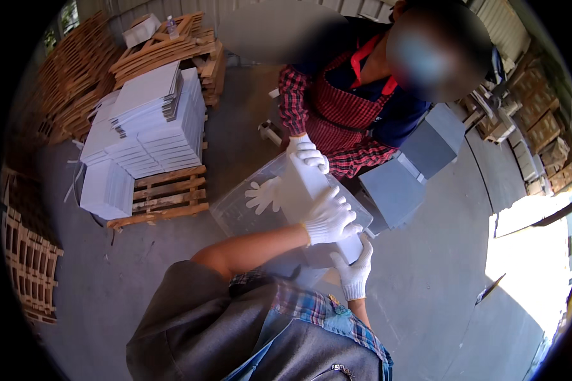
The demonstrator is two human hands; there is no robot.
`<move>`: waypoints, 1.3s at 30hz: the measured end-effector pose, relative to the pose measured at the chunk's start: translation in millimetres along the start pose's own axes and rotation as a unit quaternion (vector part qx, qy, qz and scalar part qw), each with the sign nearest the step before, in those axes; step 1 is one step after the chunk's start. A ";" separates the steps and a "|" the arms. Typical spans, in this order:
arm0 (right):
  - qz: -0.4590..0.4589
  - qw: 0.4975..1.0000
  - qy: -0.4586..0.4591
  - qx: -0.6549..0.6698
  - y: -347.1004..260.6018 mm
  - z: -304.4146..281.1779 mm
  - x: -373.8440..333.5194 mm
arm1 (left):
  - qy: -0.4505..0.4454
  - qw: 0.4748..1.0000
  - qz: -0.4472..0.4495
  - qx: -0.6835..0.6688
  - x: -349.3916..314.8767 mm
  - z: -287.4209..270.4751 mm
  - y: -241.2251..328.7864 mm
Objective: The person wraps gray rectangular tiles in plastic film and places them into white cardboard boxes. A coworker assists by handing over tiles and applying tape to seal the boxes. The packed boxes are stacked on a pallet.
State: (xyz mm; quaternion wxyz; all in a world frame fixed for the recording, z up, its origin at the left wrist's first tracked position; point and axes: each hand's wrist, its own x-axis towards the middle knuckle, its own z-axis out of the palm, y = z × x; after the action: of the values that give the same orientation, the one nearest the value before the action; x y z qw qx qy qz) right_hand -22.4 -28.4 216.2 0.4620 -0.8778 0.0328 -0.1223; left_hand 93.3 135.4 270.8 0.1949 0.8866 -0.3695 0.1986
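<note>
A long white box-shaped piece (299, 187) stands slanted on a clear plastic surface (232, 213) in front of me. My left hand (330, 218), in a white knit glove, lies across its upper side with the fingers curled over the right edge. The near end is gripped by my right hand (354, 270), also gloved, thumb and fingers apart around the corner. At the far end, a co-worker's two gloved hands (309, 155) rest on the same piece. Left of it a white glove (264, 195) with spread fingers is partly covered; whether it is worn cannot be told.
The co-worker, in a red checked apron (337, 105), stands opposite. Grey boxes (394, 190) are at the right. White sheets are stacked (156, 120) on a wooden pallet (168, 193) at the left, with more pallets (76, 70) behind. Cartons (543, 130) line the far right.
</note>
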 end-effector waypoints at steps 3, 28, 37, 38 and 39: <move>0.006 1.000 -0.013 -0.012 -0.5 -0.2 -1.8 | 0.003 0.997 -0.069 0.027 -7.3 -7.4 14.1; -0.098 0.978 -0.093 0.161 110.8 -76.4 -76.4 | 0.211 0.771 -0.494 -0.341 -90.1 125.3 194.3; 0.136 0.939 -0.230 0.216 237.9 84.1 -70.0 | 0.196 0.601 -0.553 -0.543 -204.2 65.1 170.1; 0.139 0.951 -0.234 0.149 219.2 93.5 -67.8 | 0.195 0.590 -0.577 -0.530 -216.7 54.1 167.3; 0.125 0.962 -0.239 0.047 201.0 97.0 -64.5 | 0.196 0.578 -0.601 -0.517 -227.8 44.6 163.9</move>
State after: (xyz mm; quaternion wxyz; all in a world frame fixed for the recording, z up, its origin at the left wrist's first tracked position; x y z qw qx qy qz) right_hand -49.8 -54.2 -12.9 0.5089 -0.8476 0.0256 0.1481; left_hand -165.1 138.3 152.7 0.7623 0.5948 0.2543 -0.0197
